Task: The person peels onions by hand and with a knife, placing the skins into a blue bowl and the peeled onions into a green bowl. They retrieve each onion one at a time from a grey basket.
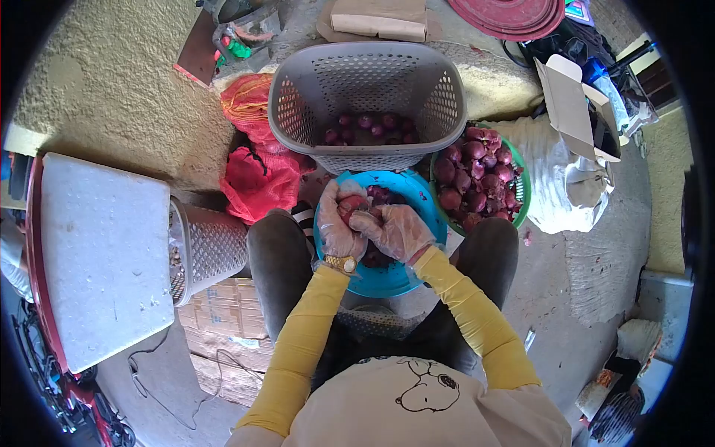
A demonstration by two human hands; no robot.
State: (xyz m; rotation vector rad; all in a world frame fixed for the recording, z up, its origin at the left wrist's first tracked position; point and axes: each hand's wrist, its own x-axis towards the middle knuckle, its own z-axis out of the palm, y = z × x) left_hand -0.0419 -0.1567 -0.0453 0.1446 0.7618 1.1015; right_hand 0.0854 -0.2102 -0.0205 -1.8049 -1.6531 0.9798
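Over the blue basin [427, 205], my left hand [340, 223] wears a clear plastic glove and has its fingers wrapped round a red onion [351, 208]. My right hand [393, 229], gloved too, is closed beside it with the fingertips near the onion; what it pinches, if anything, is hidden. Purple onion skins [381, 196] lie in the basin below my hands. A green basket [526, 186] heaped with red onions [477, 175] stands to the right. Several onions [377, 128] rest at the bottom of the grey perforated basket [369, 158] behind the basin.
Red mesh sacks [257, 175] lie left of the grey basket. A white foam board [108, 257] and a second perforated basket [216, 242] stand at the left. On the right are a white sack [562, 175] and an open cardboard box [570, 112].
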